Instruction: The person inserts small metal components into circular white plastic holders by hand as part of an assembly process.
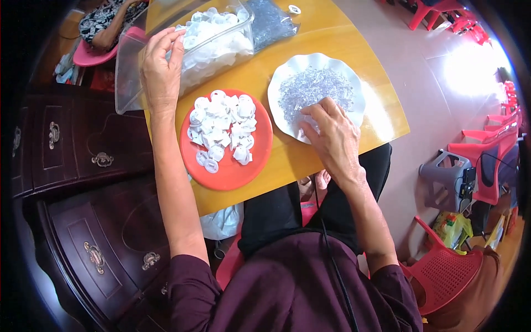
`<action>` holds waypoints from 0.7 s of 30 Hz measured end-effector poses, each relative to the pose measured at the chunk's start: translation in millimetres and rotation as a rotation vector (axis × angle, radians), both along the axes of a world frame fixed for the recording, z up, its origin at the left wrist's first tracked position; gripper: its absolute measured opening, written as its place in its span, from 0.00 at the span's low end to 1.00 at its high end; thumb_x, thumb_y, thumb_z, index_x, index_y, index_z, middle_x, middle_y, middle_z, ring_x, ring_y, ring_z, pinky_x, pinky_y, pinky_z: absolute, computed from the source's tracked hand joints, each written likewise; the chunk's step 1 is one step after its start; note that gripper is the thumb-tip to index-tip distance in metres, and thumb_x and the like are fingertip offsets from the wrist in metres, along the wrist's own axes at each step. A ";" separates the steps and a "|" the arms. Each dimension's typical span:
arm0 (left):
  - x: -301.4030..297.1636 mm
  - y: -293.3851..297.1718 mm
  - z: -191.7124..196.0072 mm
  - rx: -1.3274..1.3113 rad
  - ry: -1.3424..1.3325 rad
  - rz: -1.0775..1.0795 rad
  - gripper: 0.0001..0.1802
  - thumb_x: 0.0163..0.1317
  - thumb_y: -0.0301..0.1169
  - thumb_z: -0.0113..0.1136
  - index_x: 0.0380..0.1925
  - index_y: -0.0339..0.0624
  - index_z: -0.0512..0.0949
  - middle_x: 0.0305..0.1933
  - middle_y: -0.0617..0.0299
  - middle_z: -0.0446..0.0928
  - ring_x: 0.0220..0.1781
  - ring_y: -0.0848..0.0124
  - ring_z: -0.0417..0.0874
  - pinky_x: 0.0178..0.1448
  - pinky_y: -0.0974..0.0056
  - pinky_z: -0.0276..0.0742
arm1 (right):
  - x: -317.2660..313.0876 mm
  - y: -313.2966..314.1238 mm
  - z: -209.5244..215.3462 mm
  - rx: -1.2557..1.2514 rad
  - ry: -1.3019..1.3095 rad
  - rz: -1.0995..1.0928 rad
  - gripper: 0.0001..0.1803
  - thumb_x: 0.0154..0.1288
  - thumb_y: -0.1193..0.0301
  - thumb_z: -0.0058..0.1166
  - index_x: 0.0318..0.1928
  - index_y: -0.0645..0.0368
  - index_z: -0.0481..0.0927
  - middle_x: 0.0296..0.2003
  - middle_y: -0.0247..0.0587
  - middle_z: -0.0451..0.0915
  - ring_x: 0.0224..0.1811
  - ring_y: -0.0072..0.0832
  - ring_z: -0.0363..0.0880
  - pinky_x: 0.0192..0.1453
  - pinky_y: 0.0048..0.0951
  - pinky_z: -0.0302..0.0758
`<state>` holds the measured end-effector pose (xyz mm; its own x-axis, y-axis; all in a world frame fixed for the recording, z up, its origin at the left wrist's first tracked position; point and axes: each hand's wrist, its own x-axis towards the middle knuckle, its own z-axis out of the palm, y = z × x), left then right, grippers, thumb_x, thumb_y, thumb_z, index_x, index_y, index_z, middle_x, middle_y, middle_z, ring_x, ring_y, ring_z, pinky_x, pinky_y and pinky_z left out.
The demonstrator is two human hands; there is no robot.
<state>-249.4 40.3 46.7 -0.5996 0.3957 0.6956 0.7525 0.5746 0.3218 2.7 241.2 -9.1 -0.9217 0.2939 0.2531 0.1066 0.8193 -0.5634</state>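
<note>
My left hand [162, 69] reaches over the rim of a clear plastic bin [130, 83], its fingers bent and drawn together beside a heap of white, translucent plastic pieces [218, 41]. Anything in its fingertips is too hidden to name. My right hand [334, 135] is over the near part of a white scalloped plate [357, 105], thumb and fingers curled down at a pile of small clear plastic bits [315, 86]. What they grip there cannot be made out. Between my arms, a round red plate [221, 180] carries many small white plastic parts [221, 122], some ring-shaped and some star-like.
A bag of clear bits [271, 25] lies beyond the bin on the yellow table [326, 39], near a small round white piece [294, 9]. Dark drawers [83, 144] stand at left. Another person's arm [110, 33] is at far left. Red chairs and a grey stool [445, 180] stand right.
</note>
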 end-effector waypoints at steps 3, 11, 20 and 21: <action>0.5 -1.8 0.0 -0.061 0.002 0.021 0.13 0.71 0.35 0.56 0.47 0.43 0.83 0.54 0.62 0.80 0.49 0.70 0.82 0.58 0.65 0.74 | -1.8 0.1 0.3 0.014 0.000 0.009 0.07 0.61 0.69 0.58 0.37 0.56 0.78 0.37 0.39 0.74 0.46 0.41 0.76 0.42 0.43 0.76; 5.8 5.6 1.0 0.073 -0.069 -0.021 0.09 0.67 0.32 0.58 0.42 0.42 0.84 0.48 0.62 0.82 0.48 0.64 0.82 0.54 0.63 0.75 | -2.1 4.7 3.5 0.004 0.043 0.025 0.04 0.61 0.70 0.57 0.34 0.56 0.78 0.34 0.40 0.75 0.42 0.41 0.78 0.41 0.42 0.76; 9.0 1.8 -2.8 0.094 0.213 -0.011 0.11 0.69 0.32 0.57 0.48 0.45 0.83 0.57 0.58 0.77 0.49 0.66 0.82 0.56 0.64 0.75 | 11.7 20.8 12.8 -0.530 0.064 -0.158 0.09 0.63 0.69 0.64 0.42 0.58 0.86 0.30 0.33 0.81 0.27 0.17 0.72 0.36 0.22 0.72; 18.7 4.3 -0.9 0.095 0.211 -0.015 0.11 0.69 0.32 0.57 0.48 0.45 0.83 0.57 0.58 0.77 0.49 0.66 0.82 0.56 0.64 0.75 | 13.2 20.4 12.5 -0.529 0.063 -0.163 0.09 0.63 0.69 0.64 0.42 0.58 0.86 0.30 0.33 0.81 0.27 0.17 0.72 0.36 0.22 0.72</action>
